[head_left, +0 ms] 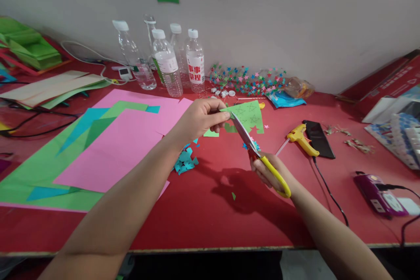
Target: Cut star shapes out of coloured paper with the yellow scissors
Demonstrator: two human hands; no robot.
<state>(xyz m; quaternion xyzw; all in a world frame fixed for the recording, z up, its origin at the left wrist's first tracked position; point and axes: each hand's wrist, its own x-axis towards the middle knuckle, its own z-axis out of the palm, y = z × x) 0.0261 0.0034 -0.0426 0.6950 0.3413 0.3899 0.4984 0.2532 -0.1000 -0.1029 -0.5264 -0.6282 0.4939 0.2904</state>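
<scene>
My left hand (207, 116) pinches the left end of a green paper (252, 113) with star outlines drawn on it, held above the table. A star-shaped gap shows near its lower edge. My right hand (271, 170) is closed around yellow-handled scissors (244, 134), whose blades point up and left and meet the paper near my left fingertips. Below my left hand lies a heap of blue paper scraps (185, 161). Small blue cut pieces (256, 145) lie behind the scissors, and a tiny green scrap (233, 196) rests nearer the table's front edge.
Large pink sheets (118, 148) and green sheets cover the left side. Several plastic bottles (169, 68) stand by the wall, beside a clear bottle covered with colored stars (247, 79). A yellow glue gun (303, 140), a black phone (320, 139) and a purple box (380, 194) with cords lie right.
</scene>
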